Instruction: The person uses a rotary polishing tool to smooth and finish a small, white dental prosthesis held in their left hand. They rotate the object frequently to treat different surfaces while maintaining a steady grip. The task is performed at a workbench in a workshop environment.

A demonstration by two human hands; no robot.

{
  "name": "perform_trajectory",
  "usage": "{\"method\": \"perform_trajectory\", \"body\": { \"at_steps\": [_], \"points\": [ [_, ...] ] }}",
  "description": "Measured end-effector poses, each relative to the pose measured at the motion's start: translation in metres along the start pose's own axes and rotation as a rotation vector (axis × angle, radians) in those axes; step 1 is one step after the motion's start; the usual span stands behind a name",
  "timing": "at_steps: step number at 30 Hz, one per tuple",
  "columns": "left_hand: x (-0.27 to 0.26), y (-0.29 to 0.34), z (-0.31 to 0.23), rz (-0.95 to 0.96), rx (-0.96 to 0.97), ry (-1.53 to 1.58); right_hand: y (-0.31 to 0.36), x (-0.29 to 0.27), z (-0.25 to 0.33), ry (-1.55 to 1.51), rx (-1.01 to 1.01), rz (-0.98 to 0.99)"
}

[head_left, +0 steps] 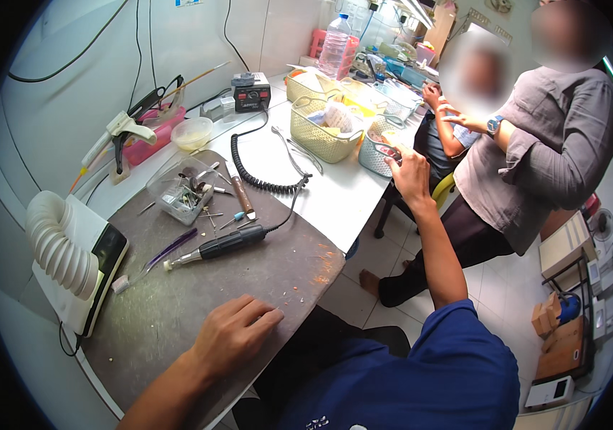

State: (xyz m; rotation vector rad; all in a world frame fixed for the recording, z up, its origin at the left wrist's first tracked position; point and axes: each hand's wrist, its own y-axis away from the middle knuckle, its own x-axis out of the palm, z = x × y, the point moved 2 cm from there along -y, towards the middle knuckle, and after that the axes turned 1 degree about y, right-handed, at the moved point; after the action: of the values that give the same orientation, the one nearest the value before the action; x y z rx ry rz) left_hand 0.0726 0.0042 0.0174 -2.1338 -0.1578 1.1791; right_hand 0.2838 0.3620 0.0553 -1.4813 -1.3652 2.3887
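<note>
My left hand point(238, 333) rests on the grey work mat point(177, 330) near its front edge. Its fingers are bent and close together, the palm is turned down, and nothing shows in them. Out to the right, my right hand point(410, 175) is at the rim of a grey-green lattice basket point(373, 159). The fingers are pinched, with something small and reddish by their tips that I cannot make out. On the mat lies a black rotary handpiece point(231, 242) with a coiled cord point(260, 163). Beside it is a clear box point(180, 195) of small metal bits.
A white dust extractor point(81, 265) with a ribbed hose stands at the left. Behind the mat are a control box point(251, 93), a cream basket point(324, 132) and a plastic bottle point(335, 46). A standing person point(546, 158) and a seated person point(450, 132) are close on the right.
</note>
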Motion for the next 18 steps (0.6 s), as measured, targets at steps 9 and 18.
{"method": "perform_trajectory", "body": {
  "at_steps": [9, 18],
  "points": [
    [-0.007, 0.003, -0.005, -0.073, -0.215, 0.018, 0.015, 0.011, 0.041, -0.291, 0.007, -0.25],
    [-0.022, 0.003, 0.012, -0.308, -0.565, 0.293, 0.041, 0.001, 0.194, -0.743, -0.559, 0.169]
  ]
}}
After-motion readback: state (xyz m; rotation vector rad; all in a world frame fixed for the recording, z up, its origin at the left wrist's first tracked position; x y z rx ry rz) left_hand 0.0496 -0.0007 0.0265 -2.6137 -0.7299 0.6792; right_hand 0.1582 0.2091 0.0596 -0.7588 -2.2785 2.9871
